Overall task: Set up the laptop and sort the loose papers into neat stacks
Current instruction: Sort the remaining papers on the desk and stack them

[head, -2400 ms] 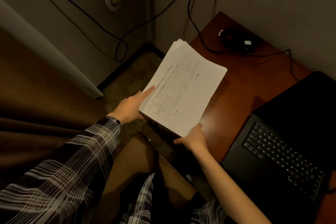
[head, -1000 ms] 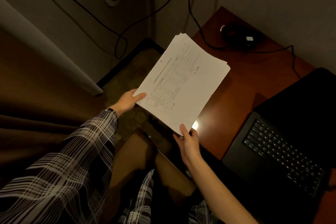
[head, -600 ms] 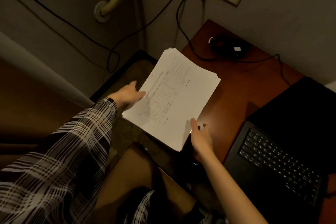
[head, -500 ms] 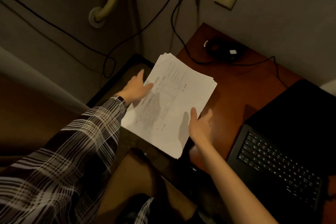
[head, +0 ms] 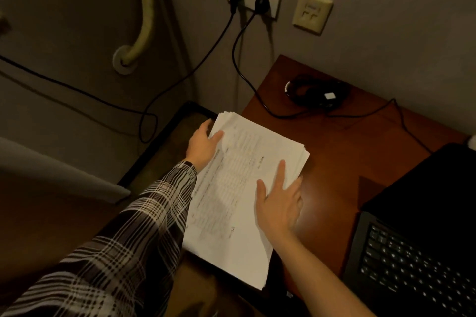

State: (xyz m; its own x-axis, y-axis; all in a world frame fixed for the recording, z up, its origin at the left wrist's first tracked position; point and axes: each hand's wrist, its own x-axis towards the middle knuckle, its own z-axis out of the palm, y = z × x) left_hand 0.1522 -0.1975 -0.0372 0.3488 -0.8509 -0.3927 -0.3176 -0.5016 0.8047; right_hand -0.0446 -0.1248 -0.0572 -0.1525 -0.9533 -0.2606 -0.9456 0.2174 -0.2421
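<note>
The printing on the top sheet of the stack of papers (head: 242, 188) is too small and dim to read, though it looks like a table of rows; how many sheets lie in the stack cannot be told, only that their far edges are fanned and uneven. The stack's near left part juts past the edge of the red-brown desk (head: 342, 152), and what lies under it there is lost in shadow. The left hand (head: 203, 145), in a plaid sleeve (head: 144, 226), is at the stack's far left corner with its thumb on the top sheet; its other fingers are hidden behind the paper's edge, so whether they curl under it cannot be told. The right hand (head: 279, 203) lies flat on the stack's right edge, fingers straight and spread, some on the paper and some reaching off it toward the desk. Right of the stack, an open black laptop (head: 422, 252) is cut off by the frame, its screen dark. Beyond the stack, a coiled black cable (head: 316, 92) rests on the desk
</note>
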